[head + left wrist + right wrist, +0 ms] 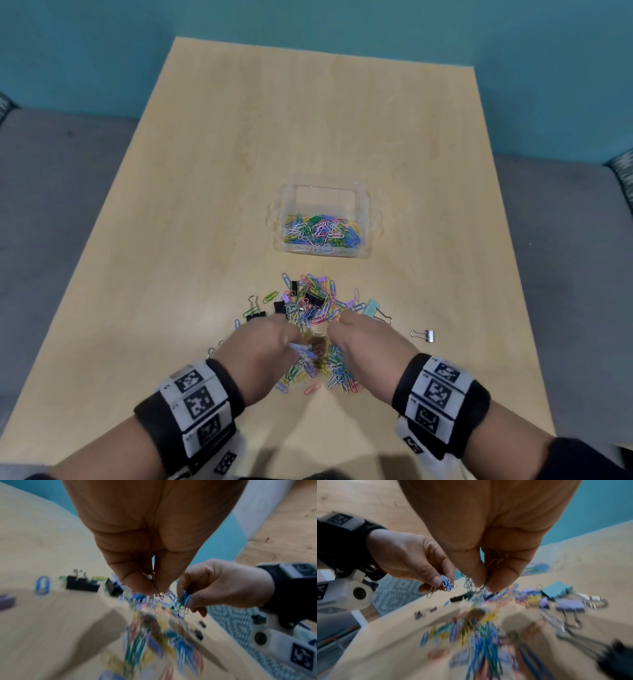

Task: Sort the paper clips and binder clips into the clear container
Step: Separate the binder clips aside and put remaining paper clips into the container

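Observation:
A mixed pile of coloured paper clips and binder clips (310, 305) lies on the wooden table (219, 164) in front of me. Both hands hover just above its near part. My left hand (270, 342) pinches a small bunch of paper clips (158, 594) between thumb and fingers. My right hand (363, 337) pinches another bunch of paper clips (481, 588), mostly blue and green. Beyond the pile stands the clear container (325, 219), its near half covered with coloured paper clips (322, 231).
A silver binder clip (424, 335) lies apart at the right of the pile, a teal binder clip (371, 306) and a black binder clip (255, 311) at its edges. Grey seating (51, 205) flanks the table. A teal wall rises behind.

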